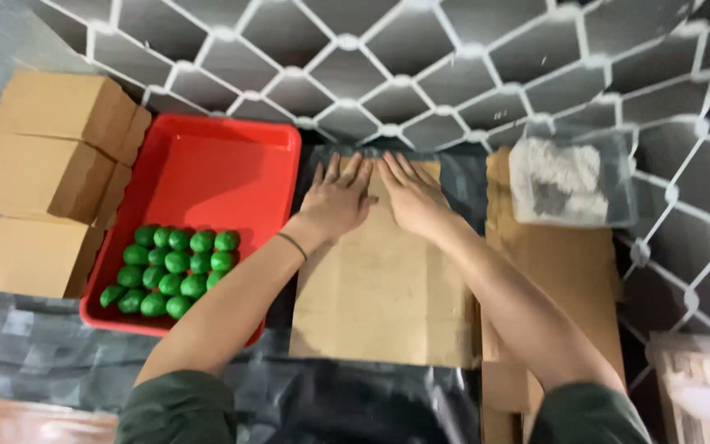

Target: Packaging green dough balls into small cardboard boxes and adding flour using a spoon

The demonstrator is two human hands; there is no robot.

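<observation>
- Brown flat cardboard sheet lies centre, right of the red tray of green balls.
- Left hand and right hand, fingers spread flat, unclenched, press its far edge side by side.

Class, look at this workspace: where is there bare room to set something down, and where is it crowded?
The far half of the red tray is bare, beyond the green balls. The flat cardboard is bare nearer than the left hand and right hand. Crowded: the folded boxes at left and the clear tub at right.
</observation>
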